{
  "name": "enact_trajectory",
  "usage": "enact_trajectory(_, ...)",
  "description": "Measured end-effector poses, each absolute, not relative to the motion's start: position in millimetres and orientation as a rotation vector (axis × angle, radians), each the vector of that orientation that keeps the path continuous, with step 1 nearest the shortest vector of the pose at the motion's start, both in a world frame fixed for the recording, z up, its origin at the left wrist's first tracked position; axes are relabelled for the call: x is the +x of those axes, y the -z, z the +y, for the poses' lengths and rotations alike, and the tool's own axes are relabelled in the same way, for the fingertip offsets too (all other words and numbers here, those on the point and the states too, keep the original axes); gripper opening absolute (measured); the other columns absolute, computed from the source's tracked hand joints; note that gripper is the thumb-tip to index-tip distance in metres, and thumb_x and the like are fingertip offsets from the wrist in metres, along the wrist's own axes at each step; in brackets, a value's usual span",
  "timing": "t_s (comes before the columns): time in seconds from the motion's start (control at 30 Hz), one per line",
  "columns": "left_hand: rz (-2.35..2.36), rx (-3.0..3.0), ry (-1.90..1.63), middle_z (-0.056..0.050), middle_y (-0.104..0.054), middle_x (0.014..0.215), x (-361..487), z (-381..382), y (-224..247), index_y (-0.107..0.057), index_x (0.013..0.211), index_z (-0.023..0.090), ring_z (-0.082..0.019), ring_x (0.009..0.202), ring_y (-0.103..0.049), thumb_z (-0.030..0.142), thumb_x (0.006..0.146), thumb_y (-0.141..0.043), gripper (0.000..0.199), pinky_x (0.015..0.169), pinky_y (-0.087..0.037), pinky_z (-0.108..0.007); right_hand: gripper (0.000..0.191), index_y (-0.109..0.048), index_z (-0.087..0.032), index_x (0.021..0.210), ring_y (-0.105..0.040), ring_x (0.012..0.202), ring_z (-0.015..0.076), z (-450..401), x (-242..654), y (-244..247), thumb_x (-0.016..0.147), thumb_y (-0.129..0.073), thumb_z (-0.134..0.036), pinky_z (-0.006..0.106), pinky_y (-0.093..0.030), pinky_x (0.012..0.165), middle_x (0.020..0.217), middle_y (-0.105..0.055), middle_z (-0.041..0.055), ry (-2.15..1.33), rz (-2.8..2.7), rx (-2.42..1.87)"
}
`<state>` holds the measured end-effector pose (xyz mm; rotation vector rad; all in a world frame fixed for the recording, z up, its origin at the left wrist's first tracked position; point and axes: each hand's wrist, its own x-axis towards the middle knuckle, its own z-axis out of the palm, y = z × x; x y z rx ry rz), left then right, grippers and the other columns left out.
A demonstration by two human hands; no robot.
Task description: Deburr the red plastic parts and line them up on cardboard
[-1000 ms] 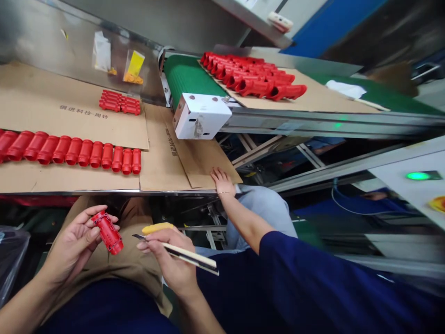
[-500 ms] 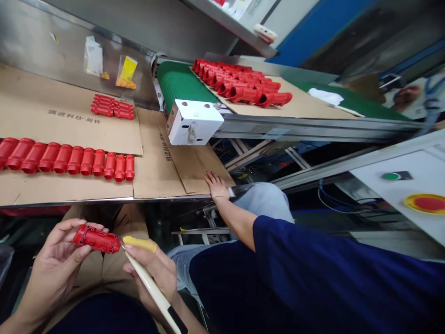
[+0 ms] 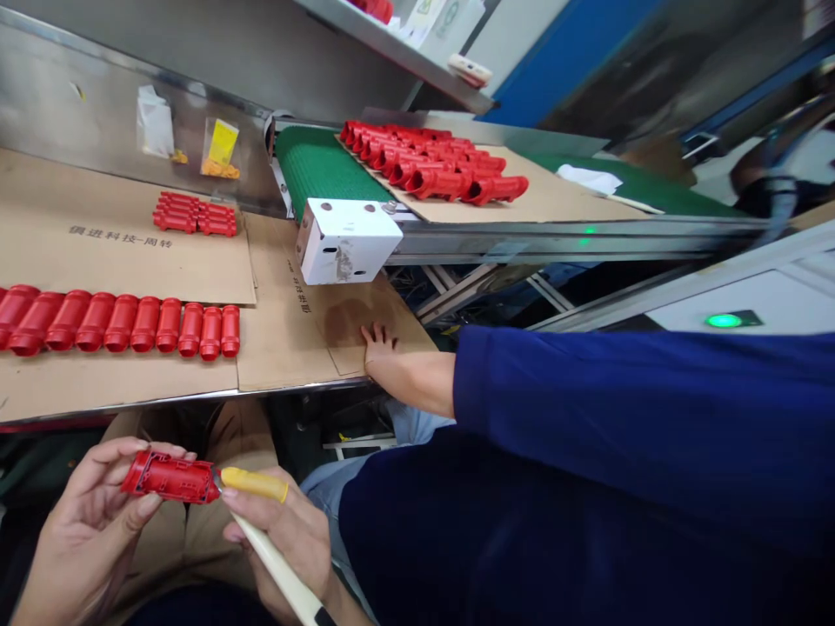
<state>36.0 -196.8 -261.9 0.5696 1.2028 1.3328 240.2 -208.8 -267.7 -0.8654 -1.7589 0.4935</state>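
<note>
Above my lap, my left hand (image 3: 97, 522) pinches a red plastic half-shell housing (image 3: 173, 477) between thumb and fingers. Its ribbed, hollow inner side faces up. My right hand (image 3: 293, 530) grips a white-handled trimming knife (image 3: 277, 561) like a pen, and a yellow finger cot (image 3: 254, 484) covers the index finger. The thin metal tip of the knife meets the right end of the housing; its exact contact is too small to make out.
Red housings (image 3: 130, 324) line the cardboard-covered bench (image 3: 274, 348), with smaller red parts (image 3: 196, 214) behind. More housings (image 3: 430, 165) sit on cardboard over a green conveyor (image 3: 326, 174). At right, a co-worker's arm (image 3: 417, 378) leans on the bench beside me.
The view has shifted slightly, so bench and conveyor sit a little further left. The co-worker's body and sleeve have come forward over the bench edge, and a green button is lit. My grip looks the same.
</note>
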Motion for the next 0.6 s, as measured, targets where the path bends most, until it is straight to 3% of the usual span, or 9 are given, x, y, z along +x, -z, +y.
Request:
enact_trajectory(0.1,1.162,0.589,-1.307,-0.004,-0.087,0.108,25,-194,273,-0.073,0.107,0.028,-0.03,0.104,-0.082,0.035,0.07,-0.101,0.047,0.094,-0.068,-0.033,0.043,-0.069,-0.022,0.141,-0.078,0.1,0.0228,-209,240,266,0.1,-0.067,-0.007,0.034,-0.071,0.085,0.118,-0.082,0.0138,-0.487,-1.748,-0.867)
enact_trajectory(0.23,1.084,0.631,-1.252,-0.007,-0.087,0.111,14,-192,283,-0.075,0.109,0.028,-0.031,0.107,-0.082,0.026,0.07,-0.101,0.047,0.095,-0.068,-0.036,0.038,-0.069,-0.02,0.139,-0.078,0.1,0.0233,-209,239,265,0.103,-0.066,-0.01,0.035,-0.071,0.085,0.116,-0.082,0.0139,-0.483,-1.75,-0.86)
enact_trajectory(0.47,1.173,0.631,-1.358,0.0,-0.087,0.107,32,-201,262,-0.072,0.107,0.031,-0.022,0.1,-0.082,0.043,0.071,-0.101,0.047,0.091,-0.065,-0.022,0.034,-0.069,-0.021,0.134,-0.077,0.1,0.0224,-214,235,263,0.102,-0.065,-0.009,0.035,-0.069,0.088,0.115,-0.081,0.0128,-0.525,-1.717,-0.898)
enact_trajectory(0.6,1.232,0.689,-1.37,0.0,-0.086,0.106,34,-205,260,-0.074,0.105,0.031,-0.022,0.097,-0.082,0.044,0.071,-0.101,0.046,0.089,-0.065,-0.022,0.019,-0.07,-0.022,0.124,-0.079,0.097,0.0224,-217,237,258,0.105,-0.065,-0.02,0.034,-0.069,0.088,0.111,-0.082,0.0118,-0.583,-1.717,-0.994)
